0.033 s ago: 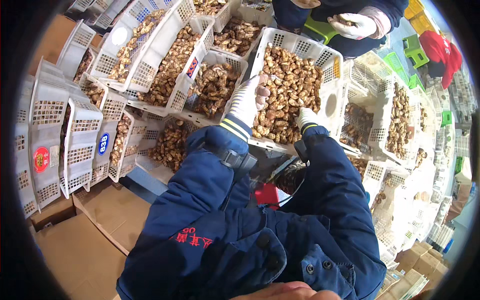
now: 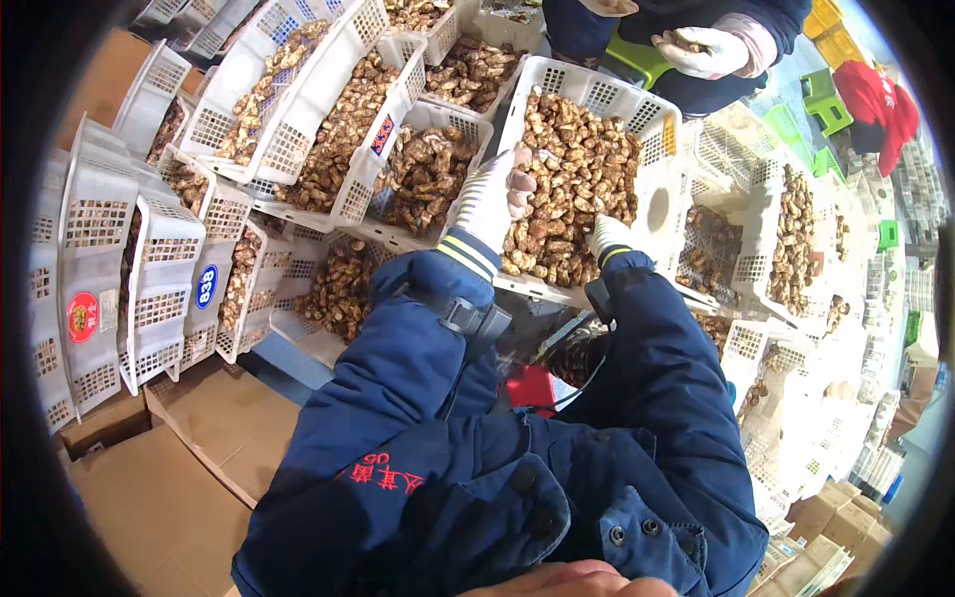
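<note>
A white plastic crate [image 2: 645, 127] stands in front of me, heaped with small, knobbly brown mushrooms [image 2: 572, 169]. At its left side is my left hand [image 2: 492, 199], in a white glove with striped cuff; its darker fingertips are curled inward over the mushrooms, and what they hold, if anything, is hidden. My right hand [image 2: 610, 235], also gloved in white, reaches into the near right part of the heap. Its fingertips are too hidden to read. Both forearms wear dark blue sleeves.
Opposite me, another person's white-gloved hand [image 2: 702, 50] holds something small. More crates of mushrooms crowd both sides, one crate [image 2: 431, 129] close by my left hand. Cardboard boxes [image 2: 164, 507] lie at the lower left. Beyond, at right, are a green stool [image 2: 824, 102] and a person in red [image 2: 880, 109].
</note>
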`<state>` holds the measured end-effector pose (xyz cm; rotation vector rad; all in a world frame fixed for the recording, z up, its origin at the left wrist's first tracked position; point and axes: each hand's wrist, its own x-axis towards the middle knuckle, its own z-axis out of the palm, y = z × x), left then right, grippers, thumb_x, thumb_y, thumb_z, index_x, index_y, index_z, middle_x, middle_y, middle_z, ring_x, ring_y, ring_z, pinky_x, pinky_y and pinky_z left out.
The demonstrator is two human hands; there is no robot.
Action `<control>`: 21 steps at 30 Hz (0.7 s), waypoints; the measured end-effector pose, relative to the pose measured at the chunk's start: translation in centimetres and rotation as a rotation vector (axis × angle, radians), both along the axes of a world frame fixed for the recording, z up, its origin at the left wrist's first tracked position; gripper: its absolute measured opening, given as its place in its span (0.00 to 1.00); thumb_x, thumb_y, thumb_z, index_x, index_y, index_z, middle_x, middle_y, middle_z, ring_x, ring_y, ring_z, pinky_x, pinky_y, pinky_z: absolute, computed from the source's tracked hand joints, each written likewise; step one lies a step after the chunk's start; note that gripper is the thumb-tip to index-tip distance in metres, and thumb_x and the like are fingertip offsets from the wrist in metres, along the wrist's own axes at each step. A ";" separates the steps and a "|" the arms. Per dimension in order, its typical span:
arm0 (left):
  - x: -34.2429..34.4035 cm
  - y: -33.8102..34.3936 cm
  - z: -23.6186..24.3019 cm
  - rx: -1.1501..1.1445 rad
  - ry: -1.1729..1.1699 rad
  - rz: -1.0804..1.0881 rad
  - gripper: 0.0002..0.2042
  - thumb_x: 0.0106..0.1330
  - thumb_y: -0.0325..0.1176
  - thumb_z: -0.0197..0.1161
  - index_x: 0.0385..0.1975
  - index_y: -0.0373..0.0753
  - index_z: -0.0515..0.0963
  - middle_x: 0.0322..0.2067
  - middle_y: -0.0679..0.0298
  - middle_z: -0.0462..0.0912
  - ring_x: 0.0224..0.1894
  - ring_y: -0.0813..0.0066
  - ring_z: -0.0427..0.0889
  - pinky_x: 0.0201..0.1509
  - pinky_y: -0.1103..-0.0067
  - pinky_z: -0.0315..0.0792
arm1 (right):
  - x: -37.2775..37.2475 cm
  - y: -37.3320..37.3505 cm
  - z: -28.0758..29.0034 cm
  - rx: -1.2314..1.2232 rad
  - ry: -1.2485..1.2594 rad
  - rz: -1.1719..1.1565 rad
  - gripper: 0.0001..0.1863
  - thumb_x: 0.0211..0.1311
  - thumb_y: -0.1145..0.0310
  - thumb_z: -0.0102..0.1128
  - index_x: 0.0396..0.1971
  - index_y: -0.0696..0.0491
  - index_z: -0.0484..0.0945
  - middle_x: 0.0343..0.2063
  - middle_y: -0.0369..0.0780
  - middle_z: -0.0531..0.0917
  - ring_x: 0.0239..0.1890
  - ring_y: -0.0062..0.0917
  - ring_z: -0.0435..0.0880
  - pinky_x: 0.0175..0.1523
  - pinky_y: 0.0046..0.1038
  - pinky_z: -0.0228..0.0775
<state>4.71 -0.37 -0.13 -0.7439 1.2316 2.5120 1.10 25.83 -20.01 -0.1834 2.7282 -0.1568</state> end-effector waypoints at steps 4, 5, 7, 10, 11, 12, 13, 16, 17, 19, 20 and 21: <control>-0.1 0.0 -0.4 -0.011 0.002 0.054 0.12 0.59 0.40 0.59 0.39 0.43 0.77 0.19 0.69 0.73 0.15 0.87 0.63 0.15 0.91 0.54 | 0.3 -2.5 8.2 -0.091 -0.030 -0.153 0.29 0.46 0.53 0.67 0.44 0.56 0.72 0.37 0.49 0.81 0.42 0.40 0.80 0.48 0.33 0.71; -0.5 0.4 -0.5 -0.004 0.004 0.038 0.12 0.59 0.40 0.59 0.39 0.43 0.77 0.19 0.69 0.73 0.15 0.87 0.63 0.15 0.91 0.54 | -0.6 -2.1 8.7 -0.072 -0.043 -0.225 0.32 0.49 0.56 0.64 0.54 0.51 0.68 0.41 0.49 0.80 0.45 0.42 0.78 0.51 0.34 0.69; -0.6 0.2 -0.2 -0.019 0.001 -0.053 0.12 0.59 0.41 0.60 0.40 0.44 0.76 0.20 0.68 0.75 0.15 0.87 0.65 0.15 0.91 0.56 | -0.3 -2.8 13.0 -0.490 -0.031 -0.251 0.32 0.52 0.58 0.64 0.57 0.53 0.66 0.42 0.47 0.80 0.42 0.33 0.79 0.47 0.29 0.70; 0.1 0.8 1.2 -0.110 0.019 -0.147 0.14 0.59 0.41 0.61 0.42 0.44 0.75 0.22 0.67 0.77 0.17 0.87 0.69 0.16 0.91 0.59 | 0.8 -3.6 16.8 -1.283 -0.209 -0.383 0.25 0.59 0.64 0.60 0.54 0.57 0.69 0.40 0.35 0.79 0.36 0.16 0.75 0.40 0.19 0.69; 0.3 0.6 1.0 -0.147 0.019 -0.190 0.16 0.60 0.43 0.61 0.45 0.44 0.74 0.25 0.66 0.78 0.19 0.87 0.71 0.17 0.90 0.61 | 1.0 -3.3 16.8 -1.453 -0.307 -0.351 0.22 0.61 0.65 0.58 0.54 0.55 0.70 0.38 0.31 0.78 0.34 0.12 0.73 0.38 0.16 0.68; 0.3 0.8 0.4 -0.144 0.024 -0.191 0.16 0.60 0.43 0.61 0.45 0.44 0.74 0.25 0.66 0.78 0.19 0.87 0.71 0.17 0.90 0.61 | 1.7 -3.8 18.6 -1.438 -0.274 -0.364 0.21 0.61 0.65 0.58 0.53 0.56 0.71 0.36 0.31 0.78 0.34 0.12 0.74 0.38 0.16 0.69; 0.5 0.9 -0.1 -0.161 0.052 -0.205 0.16 0.60 0.44 0.60 0.45 0.45 0.74 0.25 0.67 0.78 0.19 0.86 0.71 0.18 0.90 0.62 | 2.4 -4.3 20.0 -1.451 -0.247 -0.363 0.21 0.61 0.65 0.58 0.53 0.57 0.71 0.36 0.31 0.78 0.34 0.13 0.74 0.38 0.16 0.70; 1.2 1.8 1.3 -0.211 0.080 -0.278 0.16 0.61 0.45 0.59 0.45 0.45 0.75 0.25 0.70 0.77 0.20 0.85 0.71 0.19 0.88 0.63 | 4.2 -4.4 21.8 -1.450 -0.158 -0.377 0.22 0.61 0.65 0.58 0.53 0.58 0.71 0.36 0.33 0.79 0.33 0.14 0.76 0.40 0.18 0.71; 1.3 2.1 2.1 -0.204 0.070 -0.378 0.16 0.62 0.45 0.58 0.45 0.44 0.75 0.26 0.71 0.77 0.20 0.86 0.71 0.20 0.89 0.63 | 4.7 -4.4 21.6 -1.446 -0.132 -0.372 0.22 0.61 0.65 0.58 0.53 0.58 0.71 0.36 0.34 0.79 0.33 0.14 0.76 0.40 0.17 0.71; 1.3 1.8 1.1 -0.148 0.143 -0.469 0.15 0.64 0.42 0.56 0.46 0.43 0.76 0.26 0.72 0.77 0.21 0.87 0.71 0.22 0.89 0.63 | 5.1 -4.9 20.9 -1.436 -0.109 -0.339 0.21 0.61 0.65 0.58 0.53 0.57 0.71 0.38 0.34 0.79 0.34 0.14 0.75 0.41 0.16 0.70; 1.1 1.6 0.6 -0.151 0.147 -0.464 0.15 0.64 0.42 0.56 0.46 0.43 0.76 0.26 0.72 0.77 0.21 0.87 0.71 0.22 0.89 0.63 | 5.1 -5.0 20.6 -1.407 -0.086 -0.271 0.22 0.61 0.66 0.58 0.54 0.57 0.70 0.37 0.34 0.79 0.37 0.15 0.75 0.44 0.16 0.69; 1.0 1.4 0.5 -0.217 0.165 -0.479 0.14 0.64 0.41 0.57 0.46 0.43 0.76 0.26 0.72 0.77 0.21 0.87 0.71 0.21 0.90 0.63 | 5.1 -5.0 20.4 -1.418 -0.105 -0.248 0.22 0.61 0.67 0.57 0.54 0.57 0.69 0.36 0.34 0.79 0.37 0.15 0.76 0.45 0.17 0.69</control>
